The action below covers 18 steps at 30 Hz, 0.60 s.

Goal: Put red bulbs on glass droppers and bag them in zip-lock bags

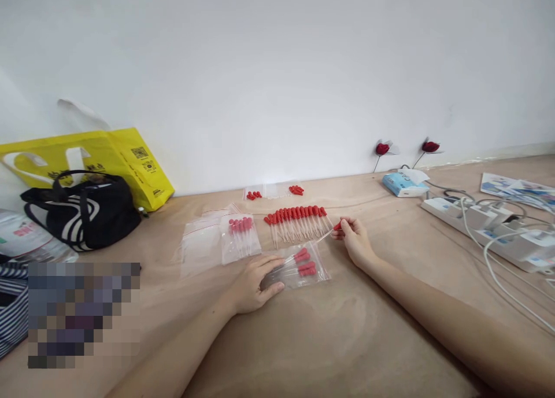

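Observation:
My right hand (353,242) pinches a dropper (337,226) by its red rubber bulb, the clear tube slanting down to the left. My left hand (254,282) grips the left end of a clear zip bag (321,271) lying on the table, thumb on the near side and fingers on the far side. Several droppers with red bulbs (307,267) lie inside this bag. Just beyond it, a row of droppers (297,214) lies side by side, bulbs pointing away from me. Left of the row is another zip bag (225,247) with several droppers inside.
Flat zip bags (197,247) lie at the left. Loose red bulbs (296,190) rest on clear plastic near the wall. A black bag (87,210) and yellow tote (143,172) stand left. At right are a tissue pack (403,185) and a power strip (481,233) with cables.

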### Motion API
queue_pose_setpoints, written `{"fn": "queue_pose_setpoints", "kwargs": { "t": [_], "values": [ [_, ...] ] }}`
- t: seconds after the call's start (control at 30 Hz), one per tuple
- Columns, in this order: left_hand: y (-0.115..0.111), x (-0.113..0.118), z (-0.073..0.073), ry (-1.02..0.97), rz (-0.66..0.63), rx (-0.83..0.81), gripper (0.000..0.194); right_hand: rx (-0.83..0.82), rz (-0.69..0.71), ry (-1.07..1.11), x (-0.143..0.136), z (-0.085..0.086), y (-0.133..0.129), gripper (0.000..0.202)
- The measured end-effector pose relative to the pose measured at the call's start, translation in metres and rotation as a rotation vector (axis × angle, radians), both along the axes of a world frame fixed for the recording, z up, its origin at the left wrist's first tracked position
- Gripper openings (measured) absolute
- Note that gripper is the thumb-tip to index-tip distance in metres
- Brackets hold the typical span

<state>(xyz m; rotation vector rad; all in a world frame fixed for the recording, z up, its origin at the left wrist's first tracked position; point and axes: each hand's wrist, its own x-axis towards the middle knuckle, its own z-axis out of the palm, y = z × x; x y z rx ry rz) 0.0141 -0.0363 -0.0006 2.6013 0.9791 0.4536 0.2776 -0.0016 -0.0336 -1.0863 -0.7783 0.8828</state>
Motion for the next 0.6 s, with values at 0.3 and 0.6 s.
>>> {"fn": "queue_pose_setpoints", "kwargs": {
  "t": [0.3, 0.6],
  "values": [
    [0.000, 0.001, 0.000, -0.030, -0.005, -0.001, 0.038, -0.019, 0.028, 0.112, -0.006, 0.000, -0.010, 0.024],
    [0.000, 0.000, -0.001, -0.011, 0.008, 0.001, 0.039, -0.096, 0.212, 0.119, -0.010, 0.001, -0.014, 0.024]
  ]
}}
